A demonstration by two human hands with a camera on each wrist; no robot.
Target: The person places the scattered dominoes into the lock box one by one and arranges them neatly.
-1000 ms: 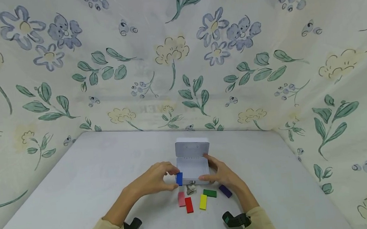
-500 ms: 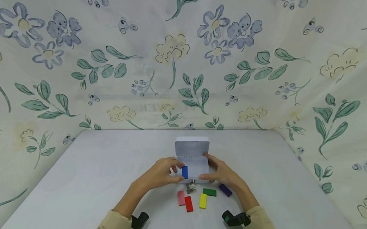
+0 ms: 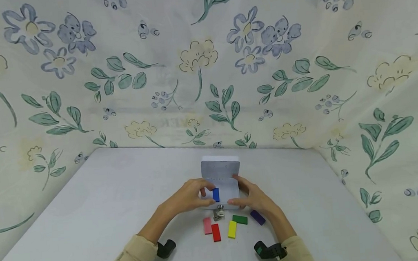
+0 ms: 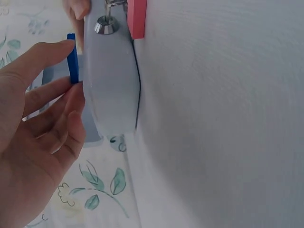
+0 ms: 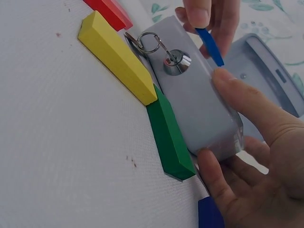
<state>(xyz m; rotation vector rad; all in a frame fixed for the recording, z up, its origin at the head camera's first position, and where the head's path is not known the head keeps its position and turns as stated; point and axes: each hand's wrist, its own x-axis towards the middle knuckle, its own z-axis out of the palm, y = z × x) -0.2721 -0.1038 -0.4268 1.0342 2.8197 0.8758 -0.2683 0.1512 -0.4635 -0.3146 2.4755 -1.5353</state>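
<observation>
A small white metal cash box [image 3: 208, 207] stands on the table with its lid [image 3: 220, 168] raised at the back. Keys on a ring [image 5: 149, 42] hang from the lock [image 5: 177, 62] on its front. My left hand [image 3: 195, 195] pinches a bright blue block [image 3: 215, 195] between thumb and fingertips, over the box's opening. In the left wrist view that block [image 4: 72, 58] stands just above the box's front edge. My right hand [image 3: 252, 196] holds the box at its right side, thumb on the front rim and fingers around the end [image 5: 228, 142].
In front of the box lie a pink block [image 3: 207, 225], a red block [image 3: 216, 232], a yellow block [image 3: 232, 229], a green block [image 3: 239, 219] and a dark blue block [image 3: 258, 217]. A floral cloth [image 3: 196, 66] hangs behind the white table [image 3: 142, 168].
My left hand has carried the bright blue block rightward, from the box's left front corner to over its inside. The right hand keeps its hold on the box.
</observation>
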